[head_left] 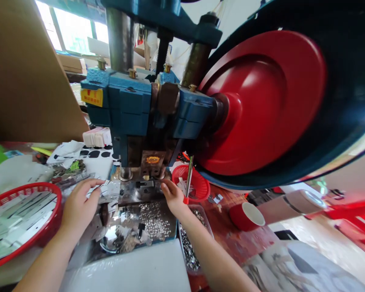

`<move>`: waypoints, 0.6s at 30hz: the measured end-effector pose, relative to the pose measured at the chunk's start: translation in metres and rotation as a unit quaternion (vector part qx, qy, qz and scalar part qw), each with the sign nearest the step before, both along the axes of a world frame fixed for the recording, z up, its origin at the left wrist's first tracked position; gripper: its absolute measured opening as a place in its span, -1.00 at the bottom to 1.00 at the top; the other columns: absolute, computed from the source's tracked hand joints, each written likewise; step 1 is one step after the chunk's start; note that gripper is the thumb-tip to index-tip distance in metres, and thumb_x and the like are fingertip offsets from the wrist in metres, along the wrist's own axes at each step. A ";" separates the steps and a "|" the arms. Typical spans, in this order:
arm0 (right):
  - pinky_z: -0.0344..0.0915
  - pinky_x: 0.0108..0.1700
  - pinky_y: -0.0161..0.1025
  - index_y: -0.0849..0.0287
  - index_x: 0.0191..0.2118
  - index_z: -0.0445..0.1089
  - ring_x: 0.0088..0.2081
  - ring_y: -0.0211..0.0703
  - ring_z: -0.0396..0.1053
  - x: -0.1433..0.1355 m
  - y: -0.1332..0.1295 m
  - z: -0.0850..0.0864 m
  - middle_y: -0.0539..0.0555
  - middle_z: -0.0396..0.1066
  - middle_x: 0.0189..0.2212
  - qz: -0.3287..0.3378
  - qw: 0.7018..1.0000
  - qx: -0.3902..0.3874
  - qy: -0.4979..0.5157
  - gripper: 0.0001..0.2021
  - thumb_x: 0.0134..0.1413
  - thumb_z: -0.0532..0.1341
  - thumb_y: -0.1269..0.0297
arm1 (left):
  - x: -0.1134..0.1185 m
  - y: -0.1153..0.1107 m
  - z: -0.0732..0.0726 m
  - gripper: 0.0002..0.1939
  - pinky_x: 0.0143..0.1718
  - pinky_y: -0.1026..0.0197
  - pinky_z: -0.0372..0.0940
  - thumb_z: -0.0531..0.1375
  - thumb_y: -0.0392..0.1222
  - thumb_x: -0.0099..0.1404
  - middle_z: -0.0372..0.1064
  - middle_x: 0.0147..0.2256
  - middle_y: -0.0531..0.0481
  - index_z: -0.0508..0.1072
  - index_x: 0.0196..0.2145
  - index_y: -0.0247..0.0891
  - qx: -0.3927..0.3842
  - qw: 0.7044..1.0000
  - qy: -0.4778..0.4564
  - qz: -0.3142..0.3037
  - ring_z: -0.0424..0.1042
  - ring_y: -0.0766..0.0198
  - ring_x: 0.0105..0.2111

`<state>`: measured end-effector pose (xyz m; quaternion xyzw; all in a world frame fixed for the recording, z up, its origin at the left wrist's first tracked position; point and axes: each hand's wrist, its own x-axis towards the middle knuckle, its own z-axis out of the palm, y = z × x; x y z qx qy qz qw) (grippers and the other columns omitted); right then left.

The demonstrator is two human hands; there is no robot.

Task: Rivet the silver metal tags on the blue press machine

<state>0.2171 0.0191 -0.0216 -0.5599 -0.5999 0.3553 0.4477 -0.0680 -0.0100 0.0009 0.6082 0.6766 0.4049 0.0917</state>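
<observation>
My left hand (82, 202) reaches over loose flat metal plates (111, 190), its thumb and forefinger apart and close to the nearest plates. My right hand (174, 197) is at the right side of the press's die block (134, 192), fingers drawn together; whatever they hold, if anything, is hidden. A small metal piece with a dark part (145, 184) lies on the die, under the blue press's ram (152, 162). Just behind my right hand a thin rod (189, 176) with a red end rises; I cannot tell whether it is held.
At left stands a red basket (58, 202) of metal strips. Small silvery parts (155, 221) and cut plates lie below the die. A clear tub (190, 243) of tiny parts sits under my right forearm. A red flywheel (261, 101) overhangs the right; a red basket (202, 186) stands behind.
</observation>
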 end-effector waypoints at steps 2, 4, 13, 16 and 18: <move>0.29 -0.17 -0.20 0.16 -0.19 0.46 -0.24 -0.08 0.41 -0.015 0.016 0.009 0.12 0.48 -0.27 0.014 0.995 0.014 -0.102 -0.69 0.03 0.19 0.07 | -0.009 0.002 -0.003 -0.75 -0.09 0.09 0.28 0.02 -0.12 0.23 0.40 -0.13 -0.04 0.45 -0.22 -0.13 -0.034 0.999 0.036 -0.005 0.37 0.08 -0.08; 0.26 -0.21 -0.23 0.17 -0.26 0.47 -0.29 -0.11 0.40 -0.025 0.027 0.015 0.09 0.48 -0.34 0.028 0.988 0.011 -0.154 -0.78 0.02 0.20 0.17 | -0.013 0.004 -0.008 -0.72 -0.04 0.07 0.26 0.02 -0.13 0.23 0.42 -0.13 -0.05 0.47 -0.21 -0.15 -0.069 0.994 0.082 -0.030 0.38 0.08 -0.08; 0.22 -0.45 -0.31 0.23 -0.29 0.41 -0.49 -0.21 0.33 0.034 0.005 0.010 0.00 0.40 -0.53 -0.111 0.984 -0.036 0.134 -0.64 -0.06 0.23 0.01 | -0.012 0.007 -0.028 -0.55 0.08 0.00 0.20 0.09 -0.15 0.13 0.34 0.07 -0.07 0.44 -0.01 -0.09 -0.146 0.957 0.205 -0.141 0.33 0.02 0.04; 0.32 -0.34 -0.25 0.19 -0.13 0.38 -0.37 -0.15 0.42 0.054 -0.014 0.008 0.07 0.48 -0.33 -0.153 0.970 -0.033 0.184 -0.59 -0.05 0.23 0.02 | -0.017 0.006 -0.031 -0.46 0.10 0.01 0.19 0.07 -0.27 0.06 0.31 0.12 -0.05 0.42 0.03 -0.08 -0.145 0.952 0.222 -0.156 0.30 0.02 0.08; 0.34 -0.26 -0.21 0.17 -0.13 0.39 -0.28 -0.11 0.43 0.057 -0.023 0.005 0.09 0.49 -0.25 -0.157 0.971 -0.025 0.177 -0.62 -0.06 0.25 0.06 | -0.019 0.007 -0.034 -0.46 0.11 -0.01 0.18 0.05 -0.27 0.08 0.30 0.13 -0.05 0.42 0.05 -0.07 -0.141 0.949 0.236 -0.155 0.29 0.01 0.10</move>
